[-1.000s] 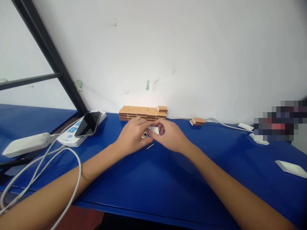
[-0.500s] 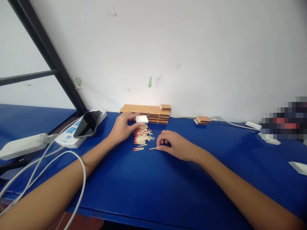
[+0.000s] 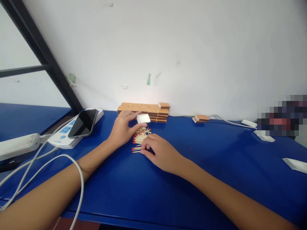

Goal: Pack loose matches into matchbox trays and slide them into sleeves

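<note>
Surface: a blue table (image 3: pixel 148 191) fills the lower half of the frame, against a white wall (image 3: pixel 168 48).
Left hand (image 3: pixel 122 129): centre of the frame, thumb and fingers pinched on a small white tray (image 3: pixel 143 118), which it holds just above the table.
Tray: just in front of the stack of boxes (image 3: pixel 144 110) and right above the far end of the matches (image 3: pixel 139 138).
Matches: a loose pile with red heads, lying on the table at centre, between the two hands.
Right hand (image 3: pixel 159 151): just right of and below the pile, palm down, fingers bent with the tips on the matches; whether it grips any cannot be told.
Boxes: brown, stacked in a low row against the wall, above the hands.
Left of frame: a dark phone (image 3: pixel 82 122) lies on a white power strip (image 3: pixel 61 140); a white cable (image 3: pixel 76 169) loops over the left forearm.
Right of frame: two more brown boxes (image 3: pixel 200 118) near the wall, well apart from the hands.
</note>
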The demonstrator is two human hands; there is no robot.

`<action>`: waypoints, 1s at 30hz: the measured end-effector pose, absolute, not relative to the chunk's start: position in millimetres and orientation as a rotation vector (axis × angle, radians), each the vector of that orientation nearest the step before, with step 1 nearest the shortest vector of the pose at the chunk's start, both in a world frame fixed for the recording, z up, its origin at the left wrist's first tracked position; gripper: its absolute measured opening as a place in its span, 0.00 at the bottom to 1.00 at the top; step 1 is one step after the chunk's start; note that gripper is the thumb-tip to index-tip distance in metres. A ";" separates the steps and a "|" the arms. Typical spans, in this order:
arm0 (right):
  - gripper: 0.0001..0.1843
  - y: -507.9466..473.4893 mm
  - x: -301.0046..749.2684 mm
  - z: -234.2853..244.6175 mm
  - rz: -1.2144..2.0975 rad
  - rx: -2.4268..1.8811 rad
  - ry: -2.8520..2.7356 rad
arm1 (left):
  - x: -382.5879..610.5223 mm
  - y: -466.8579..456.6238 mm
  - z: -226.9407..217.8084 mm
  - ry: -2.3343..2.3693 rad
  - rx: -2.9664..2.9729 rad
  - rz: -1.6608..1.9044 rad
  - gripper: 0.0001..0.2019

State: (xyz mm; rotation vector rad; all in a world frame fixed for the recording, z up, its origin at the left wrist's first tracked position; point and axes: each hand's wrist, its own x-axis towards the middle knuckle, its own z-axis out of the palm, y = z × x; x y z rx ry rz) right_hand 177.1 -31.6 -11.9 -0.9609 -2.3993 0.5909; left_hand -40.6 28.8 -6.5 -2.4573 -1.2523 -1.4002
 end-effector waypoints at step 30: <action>0.07 -27.7 180.4 -16.5 0.619 -0.895 -2.369 | -39.1 28.0 -9.3 -1.221 -2.455 -1.332 0.23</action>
